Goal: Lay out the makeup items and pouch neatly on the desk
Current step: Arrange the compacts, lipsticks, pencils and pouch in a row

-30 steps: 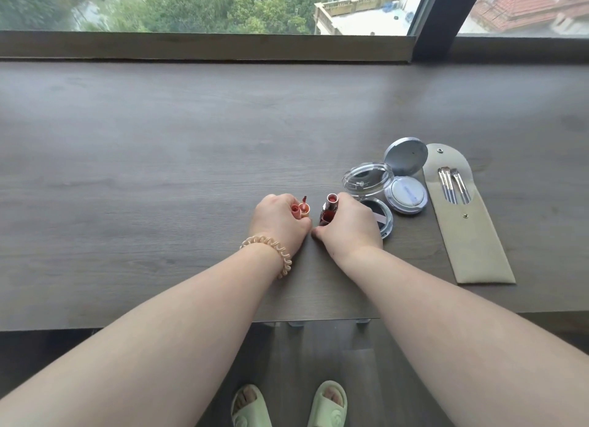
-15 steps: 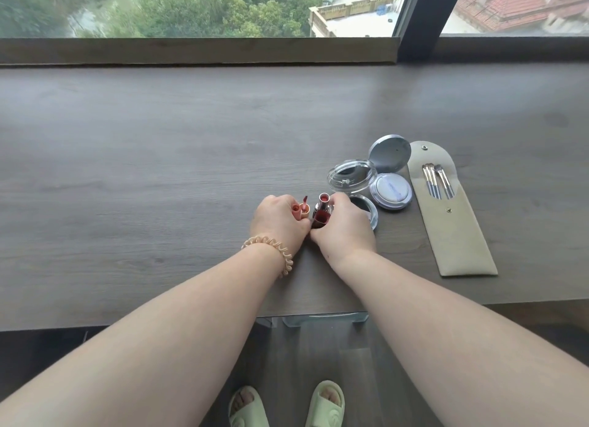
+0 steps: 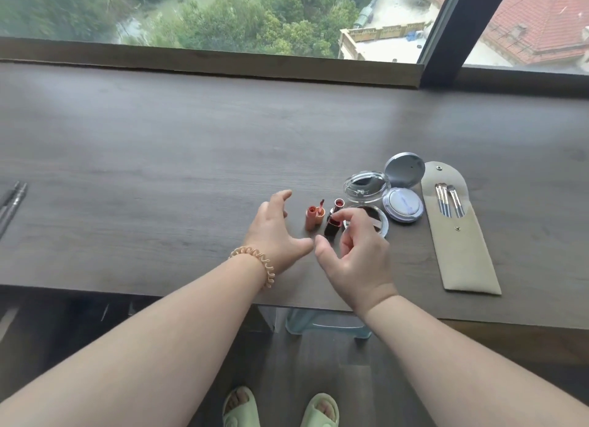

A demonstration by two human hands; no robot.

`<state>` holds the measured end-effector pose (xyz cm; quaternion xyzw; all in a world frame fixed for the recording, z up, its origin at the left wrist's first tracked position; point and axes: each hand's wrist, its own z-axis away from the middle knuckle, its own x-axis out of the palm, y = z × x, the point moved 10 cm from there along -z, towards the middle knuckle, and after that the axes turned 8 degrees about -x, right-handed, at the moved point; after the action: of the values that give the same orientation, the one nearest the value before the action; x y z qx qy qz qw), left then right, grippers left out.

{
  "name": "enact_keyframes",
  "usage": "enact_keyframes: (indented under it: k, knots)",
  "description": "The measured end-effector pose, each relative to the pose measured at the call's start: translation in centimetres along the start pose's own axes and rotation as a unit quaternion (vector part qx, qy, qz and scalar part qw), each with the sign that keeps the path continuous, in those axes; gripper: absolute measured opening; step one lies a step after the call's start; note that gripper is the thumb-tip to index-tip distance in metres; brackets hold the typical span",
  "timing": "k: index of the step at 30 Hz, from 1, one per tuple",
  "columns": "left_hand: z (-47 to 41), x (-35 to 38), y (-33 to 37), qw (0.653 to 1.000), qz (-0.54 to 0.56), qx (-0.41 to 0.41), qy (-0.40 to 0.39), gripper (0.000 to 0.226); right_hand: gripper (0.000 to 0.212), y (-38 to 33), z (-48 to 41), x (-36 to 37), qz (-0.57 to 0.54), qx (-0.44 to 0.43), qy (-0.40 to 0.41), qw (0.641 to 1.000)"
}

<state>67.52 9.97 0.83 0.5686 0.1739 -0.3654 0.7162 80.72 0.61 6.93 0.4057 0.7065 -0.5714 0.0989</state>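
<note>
Two small lip products stand upright side by side on the dark wooden desk (image 3: 159,159): an orange tube (image 3: 313,218) and a dark red one (image 3: 333,221). My left hand (image 3: 274,232) hovers just left of the orange tube, fingers spread and apart from it. My right hand (image 3: 357,251) is lifted beside the dark red tube, fingers loosely curled, holding nothing. Behind it lie an open clear compact (image 3: 366,187), partly hidden by my fingers, and an open silver cushion compact (image 3: 403,203). A beige pouch (image 3: 462,254) with several brushes (image 3: 447,200) lies at the right.
Two dark pens (image 3: 11,203) lie at the desk's left edge. A window sill (image 3: 207,62) runs along the back. A pale stool (image 3: 328,323) stands under the desk's front edge, with my slippered feet (image 3: 280,407) on the floor below.
Both hands have let go of the two lip tubes and opened, drawing slightly back and apart. The tubes now stand on their own on the desk.
</note>
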Motion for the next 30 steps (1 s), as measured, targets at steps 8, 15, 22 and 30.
enact_keyframes:
  k: [8,15,22,30]
  knots:
    - [2.9,-13.0,-8.4,0.988,0.004,-0.067,0.141,0.054,0.020,-11.4,0.0,11.2,-0.004,-0.138,-0.161,0.977]
    - [3.5,-26.5,-20.7,0.948,-0.006,-0.179,0.263,0.023,0.015,-18.0,1.3,24.5,0.023,-0.108,-0.312,0.944]
    - [1.7,-37.0,-32.0,0.924,-0.075,-0.205,0.315,0.036,0.024,-24.9,0.9,38.3,0.040,-0.036,-0.315,0.948]
    - [-6.5,-40.0,-37.9,0.959,-0.041,-0.239,0.147,0.035,0.033,-27.4,-1.9,47.4,0.073,0.144,-0.261,0.952]
